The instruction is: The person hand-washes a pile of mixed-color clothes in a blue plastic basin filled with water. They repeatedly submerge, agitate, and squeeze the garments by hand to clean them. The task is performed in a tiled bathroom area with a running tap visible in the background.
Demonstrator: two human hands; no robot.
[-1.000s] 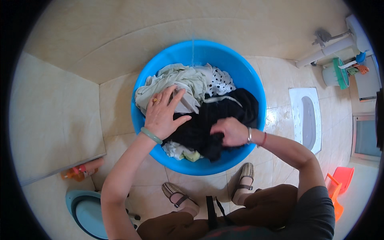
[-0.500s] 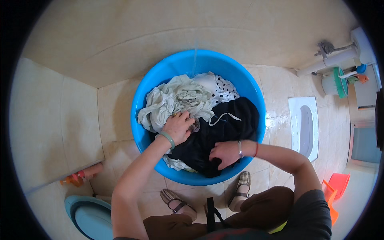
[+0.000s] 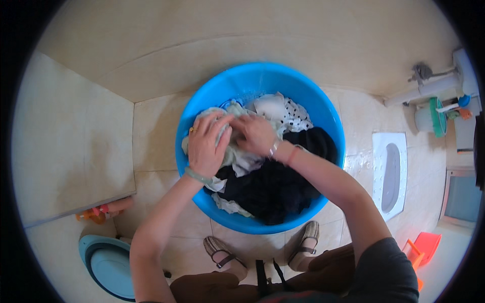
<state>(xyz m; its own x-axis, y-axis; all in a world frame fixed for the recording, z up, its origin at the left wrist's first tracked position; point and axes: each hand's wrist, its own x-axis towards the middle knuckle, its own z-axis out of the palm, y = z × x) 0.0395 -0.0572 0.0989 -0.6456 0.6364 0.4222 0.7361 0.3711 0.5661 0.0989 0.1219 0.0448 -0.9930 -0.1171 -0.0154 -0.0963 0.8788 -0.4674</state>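
Note:
A large round blue basin (image 3: 184,177) stands on the floor, full of wet-looking laundry. Over the pale green garment (image 3: 247,160) at its left lies my left hand (image 3: 205,144), fingers stretched and spread across the cloth. Close beside it, my right hand (image 3: 256,135) is slightly blurred, its bent fingers closed on the same pale garment. Both hands hide much of that cloth. Right of them is a white cloth with black dots (image 3: 298,115). A black garment (image 3: 283,189) fills the front and right of the basin, with a white piece (image 3: 230,206) showing at the front edge.
A floor toilet (image 3: 390,174) is set in the tiles at the right. Beyond it stand a white bucket with a green rim (image 3: 427,121) and pipes (image 3: 424,87). Bottles (image 3: 106,209) and a blue-grey basin (image 3: 108,262) lie at the left; an orange-red plastic item (image 3: 428,246) is at lower right.
My right hand has left the black garment and moved up and left to the pale one. My left hand has shifted up and left. The pale cloth has been pushed about.

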